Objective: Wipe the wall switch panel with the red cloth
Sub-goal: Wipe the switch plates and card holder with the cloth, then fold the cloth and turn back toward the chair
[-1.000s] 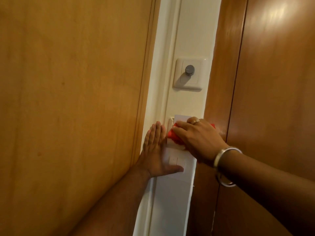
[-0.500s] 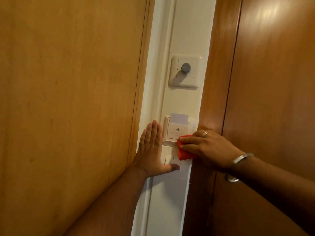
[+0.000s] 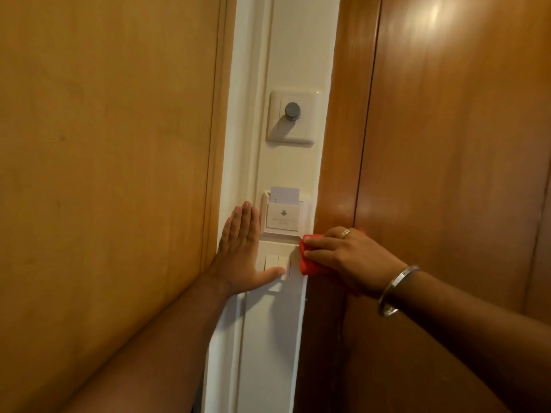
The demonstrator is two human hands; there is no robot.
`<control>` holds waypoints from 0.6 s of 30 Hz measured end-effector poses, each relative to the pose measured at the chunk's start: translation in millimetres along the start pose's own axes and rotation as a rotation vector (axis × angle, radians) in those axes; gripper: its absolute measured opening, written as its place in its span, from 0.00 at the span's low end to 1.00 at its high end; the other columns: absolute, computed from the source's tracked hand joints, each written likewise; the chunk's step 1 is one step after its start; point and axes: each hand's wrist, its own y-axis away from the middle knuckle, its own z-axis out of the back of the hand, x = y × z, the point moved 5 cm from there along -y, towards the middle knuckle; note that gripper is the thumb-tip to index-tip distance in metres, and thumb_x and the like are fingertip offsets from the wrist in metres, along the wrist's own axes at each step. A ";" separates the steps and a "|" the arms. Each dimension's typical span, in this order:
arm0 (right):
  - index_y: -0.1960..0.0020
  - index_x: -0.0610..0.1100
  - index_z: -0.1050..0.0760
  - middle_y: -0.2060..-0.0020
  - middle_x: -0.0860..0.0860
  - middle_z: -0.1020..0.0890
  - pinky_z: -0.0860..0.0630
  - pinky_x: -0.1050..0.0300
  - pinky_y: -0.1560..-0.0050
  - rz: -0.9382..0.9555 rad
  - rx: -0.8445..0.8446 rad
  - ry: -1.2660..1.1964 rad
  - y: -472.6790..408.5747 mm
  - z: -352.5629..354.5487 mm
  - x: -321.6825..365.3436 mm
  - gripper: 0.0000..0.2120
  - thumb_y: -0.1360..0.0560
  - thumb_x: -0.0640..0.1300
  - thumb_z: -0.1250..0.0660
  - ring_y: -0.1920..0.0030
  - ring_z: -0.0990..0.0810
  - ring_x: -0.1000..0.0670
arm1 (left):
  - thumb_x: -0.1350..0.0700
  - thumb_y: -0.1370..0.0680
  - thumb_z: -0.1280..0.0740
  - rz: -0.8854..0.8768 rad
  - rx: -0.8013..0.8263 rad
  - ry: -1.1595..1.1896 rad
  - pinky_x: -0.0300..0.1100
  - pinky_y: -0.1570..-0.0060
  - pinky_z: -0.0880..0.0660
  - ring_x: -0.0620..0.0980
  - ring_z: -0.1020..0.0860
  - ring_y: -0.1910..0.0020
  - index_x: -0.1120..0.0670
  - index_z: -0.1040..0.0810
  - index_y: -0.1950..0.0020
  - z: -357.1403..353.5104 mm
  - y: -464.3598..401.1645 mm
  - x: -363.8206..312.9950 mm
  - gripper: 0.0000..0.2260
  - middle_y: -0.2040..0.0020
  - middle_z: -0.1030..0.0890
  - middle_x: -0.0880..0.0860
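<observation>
A white wall switch panel [image 3: 278, 254] sits on a narrow white wall strip between two wooden surfaces. The red cloth [image 3: 310, 263] is pressed against the panel's right edge under my right hand [image 3: 348, 257], whose fingers are closed on it. My left hand [image 3: 241, 251] lies flat and open against the wall at the panel's left side, thumb resting across the lower rocker switches. Most of the cloth is hidden beneath my right hand.
Directly above the panel is a key card holder [image 3: 283, 217] with a white card [image 3: 284, 195] in its slot. Higher up is a white plate with a grey dial knob [image 3: 292, 110]. Wooden doors [image 3: 104, 174] flank the strip on both sides.
My right hand has carried the red cloth down from the key card holder and rightwards to the switch panel's right edge. My left hand has stayed flat on the wall.
</observation>
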 end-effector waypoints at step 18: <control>0.27 0.53 0.47 0.32 0.56 0.34 0.34 0.55 0.36 -0.540 -0.166 -0.691 182.2 62.0 -117.9 0.52 0.43 0.72 0.31 0.33 0.34 0.57 | 0.54 0.21 0.35 -0.148 -0.016 1.045 0.37 0.55 0.25 0.39 0.20 0.55 0.54 0.18 0.49 44.7 -53.1 -260.8 0.07 0.56 0.17 0.46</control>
